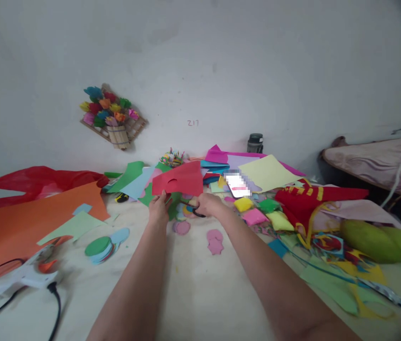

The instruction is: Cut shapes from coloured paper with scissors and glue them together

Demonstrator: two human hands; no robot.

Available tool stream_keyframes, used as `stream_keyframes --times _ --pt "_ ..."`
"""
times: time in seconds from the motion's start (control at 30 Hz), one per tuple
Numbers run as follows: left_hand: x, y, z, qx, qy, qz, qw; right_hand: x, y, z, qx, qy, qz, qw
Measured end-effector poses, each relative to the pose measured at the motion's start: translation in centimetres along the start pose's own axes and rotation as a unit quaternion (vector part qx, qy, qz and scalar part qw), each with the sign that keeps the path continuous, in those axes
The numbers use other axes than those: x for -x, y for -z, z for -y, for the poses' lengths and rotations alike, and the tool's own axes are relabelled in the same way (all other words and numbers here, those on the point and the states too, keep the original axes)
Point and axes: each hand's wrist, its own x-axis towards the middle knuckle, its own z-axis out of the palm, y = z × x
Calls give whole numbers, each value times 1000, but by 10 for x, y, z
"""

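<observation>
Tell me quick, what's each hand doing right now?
Left hand: closed, pinching the red paper by its lower edge.
Right hand: closed, holding the dark-handled scissors.

Craft workspace — scattered coloured paper

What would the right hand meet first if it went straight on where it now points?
Probably the left hand, which holds the red paper; the scissors in the right hand point toward it, though depth is unclear.
</observation>
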Motion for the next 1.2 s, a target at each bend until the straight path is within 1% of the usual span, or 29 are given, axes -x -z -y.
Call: stream_keyframes --times 0.07,0.13,0.27,0.33,0.6,0.73,0.8,0.9,1.07,1.2 --pt "-1 1 2 3 -3 8 1000 2 3 -2 -18 10 23 1000" --pt "-2 2 5 -2 -6 19 1000 3 4 -4 -28 18 28 999" --pt "-3 1 9 -6 -8 25 1000 -1 0 -2 -7 25 -16 1000" --pt "-3 0 9 3 -7 29 1000 -2 0 0 0 23 -21 1000" --pt "4 -3 4 15 8 46 999 6 10 -1 -27 30 36 999" --pt "5 -3 4 14 13 54 998 6 13 -5 -34 43 47 997" --pt "4 -3 5 16 13 53 998 7 13 -7 -26 46 31 998" --pt "4 -3 6 28 16 53 998 11 8 -6 -12 41 -14 999" --pt "5 -5 9 25 20 72 997 13 -8 -3 -4 22 -51 998" --pt "5 -7 10 9 11 63 998 8 -19 -3 5 13 -85 996"
